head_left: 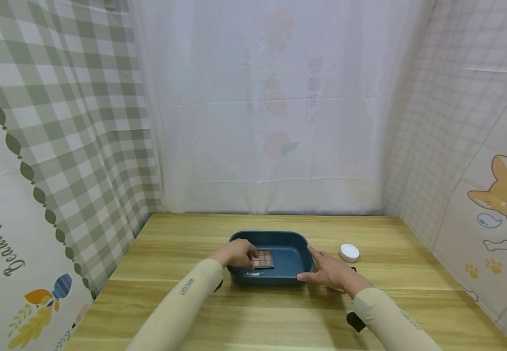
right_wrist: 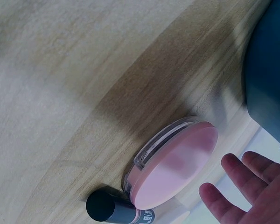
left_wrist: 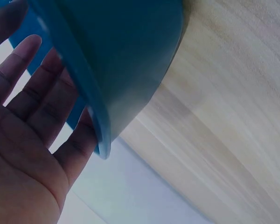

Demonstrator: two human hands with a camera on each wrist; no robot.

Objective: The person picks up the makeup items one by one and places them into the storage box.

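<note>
Sleeves (head_left: 165, 317) hang over wood tbl (head_left: 148, 273) w/ bin (head_left: 266, 282), wht curtain (head_left: 218, 146) bhnd

Bin (head_left: 289, 263) dark teal; palette (head_left: 264, 258) brown, gridded; sleeves (head_left: 182, 297) cream; table (head_left: 253, 326) yellowish, wood-grained; checked curtain (head_left: 91, 83) green-white.

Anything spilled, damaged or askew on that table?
Nothing stands out: the dark-blue rectangular basin sits upright on the wooden table, and no spill or damage shows. The left hand partly hides the brown gridded palette inside.
</note>
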